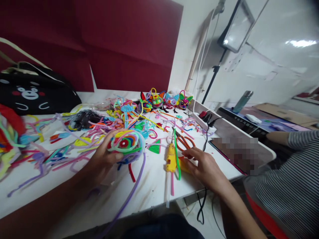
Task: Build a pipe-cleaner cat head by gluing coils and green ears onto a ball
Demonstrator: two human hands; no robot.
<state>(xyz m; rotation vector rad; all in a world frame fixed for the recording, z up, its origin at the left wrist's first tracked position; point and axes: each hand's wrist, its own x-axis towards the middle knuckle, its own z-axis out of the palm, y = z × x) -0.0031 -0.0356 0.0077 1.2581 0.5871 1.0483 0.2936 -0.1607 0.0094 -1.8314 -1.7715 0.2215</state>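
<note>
My left hand (108,154) is closed around a ball (126,144) covered in coiled, many-coloured pipe cleaners, with a red and blue ring pattern facing up. From it a long purple pipe cleaner (139,179) trails over the table's front edge. My right hand (205,167) hovers at the handle of a yellow hot glue gun (171,156), its fingers half curled and apart; firm contact cannot be made out. A clear glue stick (168,191) sticks out of the gun. Beside it lie a green pipe cleaner (177,159) and orange-handled scissors (184,142).
Finished pipe-cleaner animal heads (157,100) stand along the back. Loose pipe cleaners (84,141) cover the left side, before a black bag (32,91). A power strip (202,121) with cables lies at the right. Another person's striped sleeve (302,137) shows at far right.
</note>
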